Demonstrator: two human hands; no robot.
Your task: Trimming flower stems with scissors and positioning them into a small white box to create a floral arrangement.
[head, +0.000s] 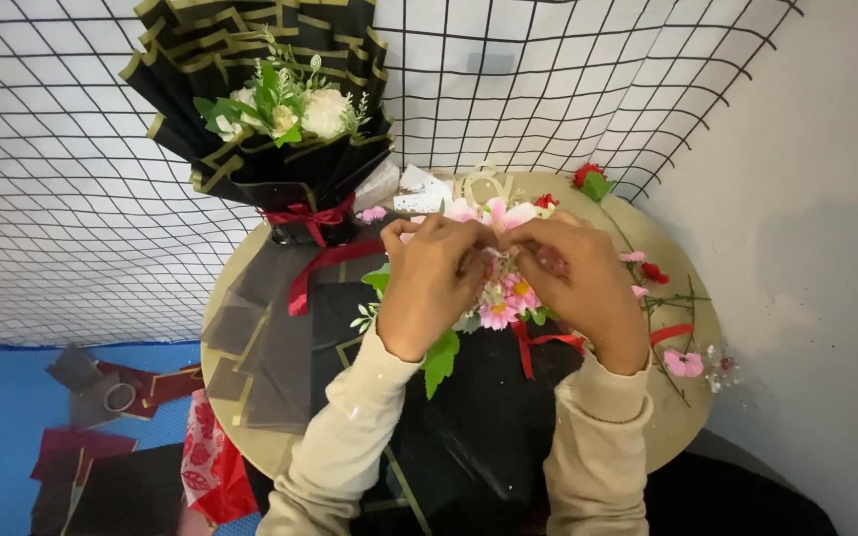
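My left hand (431,283) and my right hand (576,283) meet over a small bunch of pink flowers (501,298) with green leaves on a round beige table (682,417). Both hands pinch at the top of the bunch, fingertips touching near a pale pink bloom (508,213). A red ribbon (538,342) trails from under my right hand. Black wrapping paper (479,417) lies beneath the bunch.
A finished bouquet (280,109) of white flowers in black and gold wrap with a red bow stands at the back left against a wire grid. Loose red and pink blossoms (682,362) and stems lie on the table's right side. Grey paper sheets (260,347) hang off the left.
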